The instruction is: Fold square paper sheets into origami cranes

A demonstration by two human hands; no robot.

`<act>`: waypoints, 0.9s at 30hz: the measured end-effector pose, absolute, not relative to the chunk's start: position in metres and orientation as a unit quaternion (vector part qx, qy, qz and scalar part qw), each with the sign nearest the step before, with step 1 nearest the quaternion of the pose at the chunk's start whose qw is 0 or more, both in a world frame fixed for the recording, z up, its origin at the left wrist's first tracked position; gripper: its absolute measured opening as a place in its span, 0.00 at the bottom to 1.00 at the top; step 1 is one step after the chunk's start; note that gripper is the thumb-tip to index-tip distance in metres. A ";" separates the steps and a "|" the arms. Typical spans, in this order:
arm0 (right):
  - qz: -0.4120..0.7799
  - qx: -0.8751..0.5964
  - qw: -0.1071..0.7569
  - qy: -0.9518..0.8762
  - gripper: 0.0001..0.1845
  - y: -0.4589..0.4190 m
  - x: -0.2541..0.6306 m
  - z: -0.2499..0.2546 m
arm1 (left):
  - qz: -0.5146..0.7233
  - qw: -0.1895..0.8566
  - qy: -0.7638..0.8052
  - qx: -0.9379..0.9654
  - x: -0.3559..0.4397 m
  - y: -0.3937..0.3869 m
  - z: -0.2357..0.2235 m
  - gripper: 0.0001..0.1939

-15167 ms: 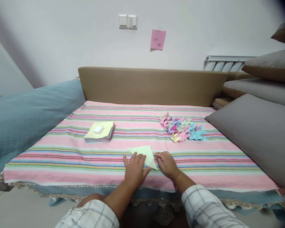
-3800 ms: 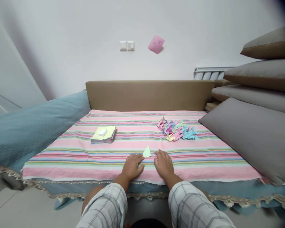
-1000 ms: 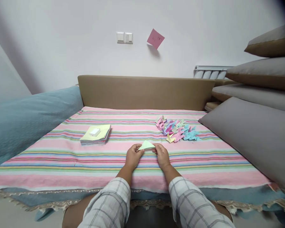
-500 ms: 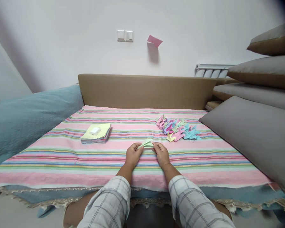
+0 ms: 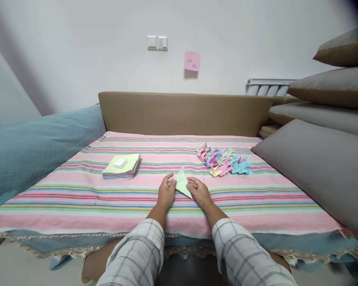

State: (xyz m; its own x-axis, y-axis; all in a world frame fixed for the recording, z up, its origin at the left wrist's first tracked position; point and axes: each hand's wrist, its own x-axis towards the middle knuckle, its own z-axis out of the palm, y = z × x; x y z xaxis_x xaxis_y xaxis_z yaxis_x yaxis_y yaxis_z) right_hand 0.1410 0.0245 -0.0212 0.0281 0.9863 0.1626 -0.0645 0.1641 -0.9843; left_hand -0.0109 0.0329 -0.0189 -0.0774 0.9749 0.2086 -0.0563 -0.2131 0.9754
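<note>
The paper (image 5: 182,183) is pale green and folded, with one sharp corner pointing up and away and another pointing down toward the right. Its surface looks smooth and plain; a faint crease runs across it. It is between the two hands, above the front part of the striped cloth (image 5: 77,200); whether it touches the cloth I cannot tell. The left hand (image 5: 166,194) pinches its left edge with bent fingers, and the right hand (image 5: 199,193) grips its right edge.

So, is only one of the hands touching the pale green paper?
No, the left hand and the right hand both touch the pale green paper, one at each side.
</note>
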 end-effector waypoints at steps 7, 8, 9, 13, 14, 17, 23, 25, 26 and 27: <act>0.472 -0.453 0.559 -0.510 0.27 0.023 0.143 -0.017 | 0.590 0.477 0.425 0.494 -0.009 0.034 -0.022 0.21; 0.470 -0.451 0.566 -0.506 0.26 0.024 0.143 -0.017 | 0.595 0.477 0.422 0.491 -0.009 0.035 -0.022 0.21; 0.469 -0.450 0.571 -0.502 0.27 0.024 0.143 -0.018 | 0.599 0.475 0.418 0.491 -0.009 0.035 -0.022 0.20; 0.466 -0.454 0.584 -0.486 0.28 0.025 0.144 -0.019 | 0.601 0.459 0.413 0.508 -0.011 0.035 -0.022 0.19; 0.464 -0.455 0.587 -0.483 0.28 0.025 0.144 -0.020 | 0.598 0.456 0.418 0.510 -0.011 0.035 -0.022 0.19; 0.463 -0.452 0.593 -0.479 0.28 0.025 0.145 -0.021 | 0.601 0.454 0.418 0.508 -0.012 0.035 -0.022 0.14; 0.465 -0.448 0.597 -0.475 0.27 0.026 0.148 -0.023 | 0.609 0.453 0.413 0.503 -0.012 0.036 -0.024 0.03; 0.472 -0.449 0.600 -0.465 0.26 0.026 0.148 -0.022 | 0.606 0.455 0.424 0.495 -0.012 0.036 -0.024 0.03; 0.475 -0.449 0.603 -0.458 0.26 0.026 0.148 -0.022 | 0.604 0.458 0.428 0.492 -0.012 0.036 -0.024 0.03; 0.477 -0.447 0.607 -0.452 0.26 0.026 0.148 -0.022 | 0.603 0.463 0.430 0.488 -0.012 0.036 -0.024 0.03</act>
